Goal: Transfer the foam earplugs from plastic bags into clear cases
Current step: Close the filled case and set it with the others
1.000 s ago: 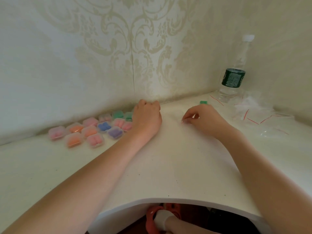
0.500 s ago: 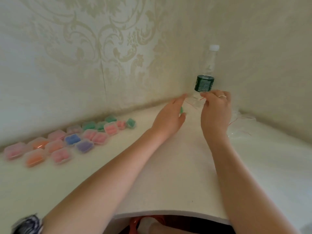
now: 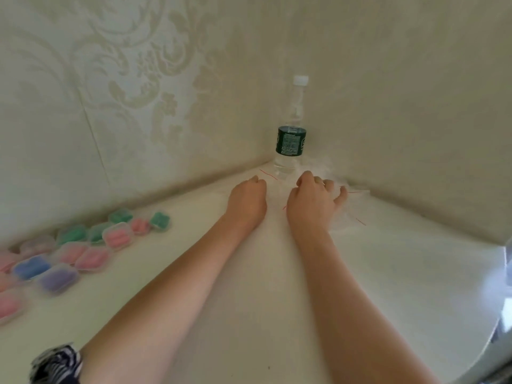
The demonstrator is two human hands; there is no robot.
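Observation:
Both my hands reach to the far corner of the white table [image 3: 388, 273]. My left hand [image 3: 246, 200] lies palm down with its fingers curled under; whatever is in it is hidden. My right hand [image 3: 313, 200] curls its fingers into a pile of clear plastic bags with red seal strips [image 3: 352, 209]. Another red strip [image 3: 268, 174] lies between my hands. Several clear cases [image 3: 83, 245] filled with pink, green, blue and purple earplugs lie in rows at the left, along the wall.
A clear water bottle with a dark green label [image 3: 291, 142] stands in the corner just beyond my hands. Patterned walls close in the table at the back and right. The table's curved front edge [image 3: 471, 364] runs at the lower right.
My view swung right and both hands moved from the table's middle toward the corner by the bottle. The right hand came down onto the bag pile; the left hand's fingers curled under.

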